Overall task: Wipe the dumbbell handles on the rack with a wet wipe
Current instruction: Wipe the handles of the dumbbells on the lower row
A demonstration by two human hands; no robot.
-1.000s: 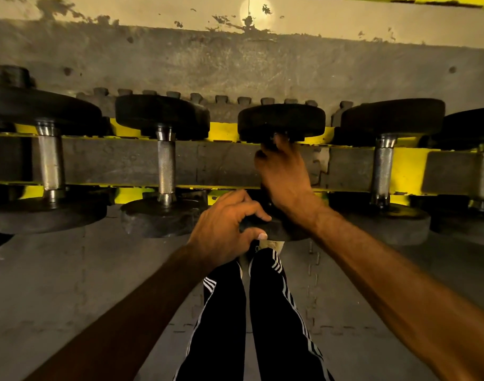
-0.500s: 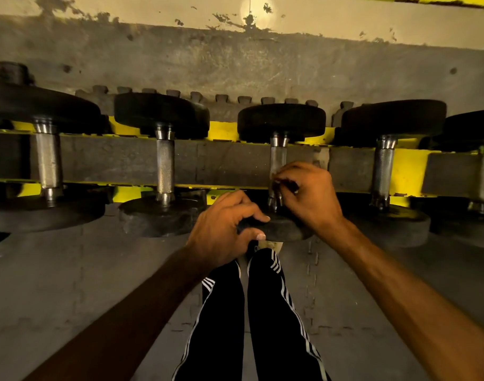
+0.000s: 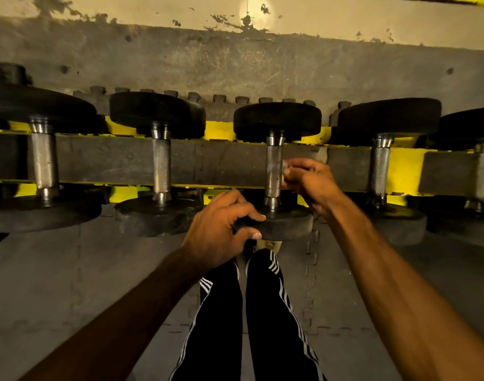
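1. Here, the near black round plate point(image 3: 287, 226) of the middle black dumbbell point(image 3: 276, 122) is gripped by the left hand point(image 3: 221, 229), with the fingers over its top and the thumb on its near edge.
2. A small pale wet wipe point(image 3: 285, 168) is pinched in the curled fingers of the right hand point(image 3: 312, 182), just beside the knurled steel handle point(image 3: 273, 169), on its right.
3. The dumbbell is laid across the yellow rack rail point(image 3: 219, 132) and is flanked by other black dumbbells point(image 3: 161, 160).
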